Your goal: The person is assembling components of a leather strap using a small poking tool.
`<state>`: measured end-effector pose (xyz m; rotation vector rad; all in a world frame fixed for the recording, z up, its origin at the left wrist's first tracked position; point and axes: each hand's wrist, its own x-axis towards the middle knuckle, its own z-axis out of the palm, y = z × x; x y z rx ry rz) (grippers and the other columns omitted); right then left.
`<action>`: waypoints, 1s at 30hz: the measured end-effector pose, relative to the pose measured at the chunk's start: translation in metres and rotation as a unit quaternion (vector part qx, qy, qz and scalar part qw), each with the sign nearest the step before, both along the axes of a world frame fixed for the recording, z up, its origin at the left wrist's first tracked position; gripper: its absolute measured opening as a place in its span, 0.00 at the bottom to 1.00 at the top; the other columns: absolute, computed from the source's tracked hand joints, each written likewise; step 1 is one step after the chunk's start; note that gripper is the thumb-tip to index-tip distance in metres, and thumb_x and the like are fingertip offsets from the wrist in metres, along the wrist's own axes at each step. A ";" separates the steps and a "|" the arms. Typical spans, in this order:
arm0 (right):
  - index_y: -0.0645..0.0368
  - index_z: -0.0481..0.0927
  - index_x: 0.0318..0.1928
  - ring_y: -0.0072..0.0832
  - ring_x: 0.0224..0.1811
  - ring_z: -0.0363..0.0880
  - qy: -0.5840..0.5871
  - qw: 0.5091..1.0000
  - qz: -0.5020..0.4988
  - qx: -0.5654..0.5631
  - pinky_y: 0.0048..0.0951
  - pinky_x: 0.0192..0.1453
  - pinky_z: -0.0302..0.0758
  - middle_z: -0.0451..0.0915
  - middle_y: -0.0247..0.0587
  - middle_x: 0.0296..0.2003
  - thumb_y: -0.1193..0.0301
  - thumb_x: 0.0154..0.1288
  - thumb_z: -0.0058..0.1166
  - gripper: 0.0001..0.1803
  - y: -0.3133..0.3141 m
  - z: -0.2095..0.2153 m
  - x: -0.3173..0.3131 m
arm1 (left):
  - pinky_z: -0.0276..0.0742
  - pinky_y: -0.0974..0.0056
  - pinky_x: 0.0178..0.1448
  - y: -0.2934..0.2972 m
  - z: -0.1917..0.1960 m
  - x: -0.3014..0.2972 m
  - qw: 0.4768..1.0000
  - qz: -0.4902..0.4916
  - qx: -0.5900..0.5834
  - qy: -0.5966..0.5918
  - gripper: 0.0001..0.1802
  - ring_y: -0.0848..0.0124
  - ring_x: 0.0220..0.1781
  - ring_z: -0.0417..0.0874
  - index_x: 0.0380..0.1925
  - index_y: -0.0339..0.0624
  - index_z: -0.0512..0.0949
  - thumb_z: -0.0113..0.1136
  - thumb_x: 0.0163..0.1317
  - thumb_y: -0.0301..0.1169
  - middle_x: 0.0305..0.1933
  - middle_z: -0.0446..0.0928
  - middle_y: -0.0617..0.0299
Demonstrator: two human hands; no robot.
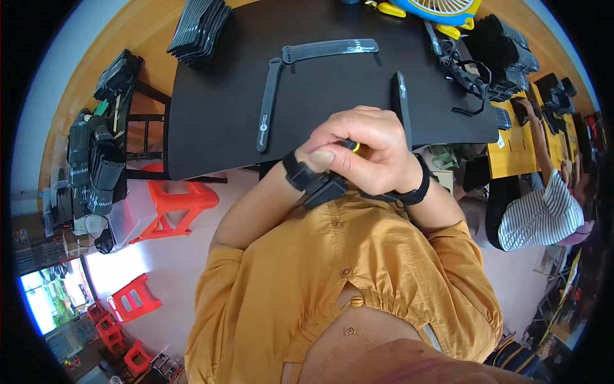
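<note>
My right hand [374, 144] is closed in front of my chest, over the table's near edge. Its fingers curl around a small black-and-yellow object [351, 145]; only its end shows, so its kind is unclear. My left hand [311, 155] meets it from the left, its fingers mostly hidden beneath the right. Black bands with dark devices circle both wrists. Beyond my hands, flat black straps with pale printing lie on the dark table [217, 115]: one lengthwise [269, 105], one crosswise [329, 50]. Another narrow black strap [401, 102] lies just past my right hand.
A stack of black straps [199, 31] sits at the far left. Tangled black straps [464, 70], more stacks [505, 54] and a blue-and-yellow fan [441, 8] are at the far right. Red stools [173, 208] stand left. A person in a striped shirt [543, 214] works at right.
</note>
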<state>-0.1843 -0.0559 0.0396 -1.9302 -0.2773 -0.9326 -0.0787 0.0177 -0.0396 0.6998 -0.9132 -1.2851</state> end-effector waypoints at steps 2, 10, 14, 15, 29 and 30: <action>0.62 0.82 0.34 0.31 0.26 0.82 -0.006 1.000 -0.001 0.001 0.25 0.30 0.74 0.83 0.38 0.26 0.71 0.60 0.62 0.06 0.003 0.000 -0.003 | 0.71 0.64 0.61 -0.009 0.006 -0.026 0.999 -0.003 -0.014 0.034 0.21 0.68 0.56 0.76 0.54 0.38 0.73 0.55 0.69 0.41 0.47 0.79 0.59; 0.67 0.82 0.35 0.20 0.22 0.79 0.018 0.987 -0.059 0.151 0.19 0.29 0.73 0.84 0.42 0.27 0.75 0.63 0.56 0.06 0.011 0.015 -0.054 | 0.80 0.67 0.40 -0.066 0.038 -0.025 0.984 0.019 0.176 -0.010 0.13 0.67 0.37 0.83 0.42 0.34 0.73 0.60 0.66 0.33 0.39 0.81 0.52; 0.61 0.82 0.40 0.30 0.34 0.80 0.055 0.936 -0.348 -0.025 0.26 0.35 0.77 0.81 0.44 0.41 0.73 0.55 0.68 0.12 -0.011 0.004 -0.065 | 0.81 0.67 0.39 -0.071 0.031 -0.011 0.985 0.061 0.157 -0.034 0.12 0.70 0.37 0.83 0.43 0.36 0.73 0.60 0.67 0.33 0.40 0.79 0.57; 0.59 0.82 0.43 0.36 0.37 0.82 0.103 0.904 -0.410 -0.053 0.30 0.37 0.79 0.80 0.44 0.44 0.72 0.55 0.68 0.15 -0.015 0.000 -0.066 | 0.81 0.68 0.40 -0.069 0.033 -0.011 0.981 0.083 0.166 -0.053 0.13 0.71 0.38 0.82 0.43 0.36 0.73 0.60 0.68 0.34 0.40 0.79 0.59; 0.59 0.83 0.49 0.45 0.43 0.84 0.260 0.786 -0.560 0.016 0.37 0.48 0.79 0.84 0.51 0.41 0.65 0.63 0.59 0.16 -0.101 -0.057 -0.083 | 0.80 0.66 0.54 -0.027 0.041 0.016 0.972 0.035 0.143 -0.184 0.25 0.68 0.47 0.83 0.60 0.31 0.67 0.54 0.72 0.39 0.53 0.77 0.50; 0.60 0.83 0.49 0.46 0.45 0.83 0.236 0.784 -0.574 -0.024 0.37 0.50 0.79 0.83 0.52 0.44 0.63 0.64 0.59 0.17 -0.109 -0.062 -0.081 | 0.81 0.67 0.54 -0.018 0.044 0.023 0.968 0.048 0.142 -0.200 0.23 0.70 0.47 0.82 0.60 0.33 0.69 0.53 0.73 0.37 0.53 0.78 0.51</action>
